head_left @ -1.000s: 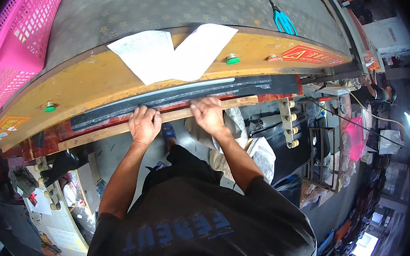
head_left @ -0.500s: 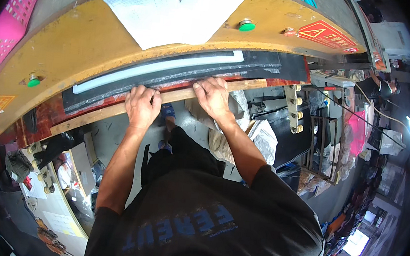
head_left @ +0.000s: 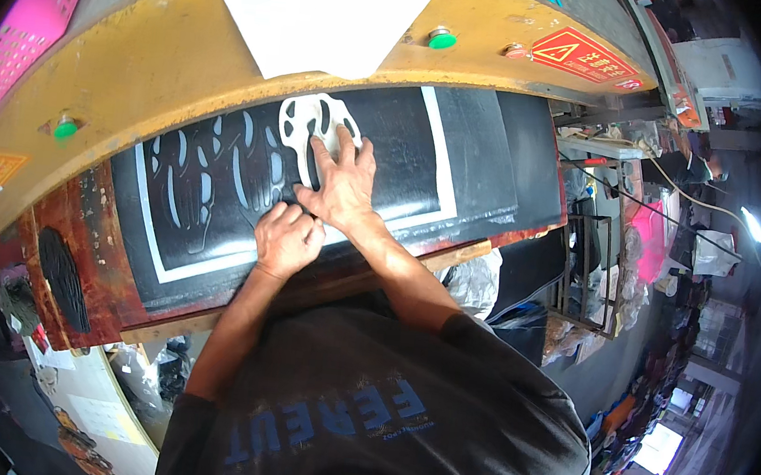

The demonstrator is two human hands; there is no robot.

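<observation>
A black sheet [head_left: 388, 160], framed by a white stripe [head_left: 446, 180], lies on a reddish-brown board beneath a yellow machine beam [head_left: 168, 61]. On the sheet is a flat white piece [head_left: 294, 112] with several rounded cut-outs. My right hand [head_left: 346, 188] rests over that piece with its fingers spread and touching it. Just left of it, my left hand [head_left: 287, 239] is closed near the sheet's near side; whatever is inside its fingers is hidden. Several curved slots [head_left: 206, 179] show in the sheet's left part.
A wooden strip [head_left: 147, 332] runs along the board's near edge. Green buttons [head_left: 442, 38] and white papers [head_left: 273, 17] are on the beam. A black ridged oval piece [head_left: 63, 276] lies on the board's left end. A pink basket [head_left: 28, 48] stands far left.
The board with the black sheet has come out toward me, uncovering the white piece and the slots. Both hands have left the wooden strip; the right now reaches onto the white piece.
</observation>
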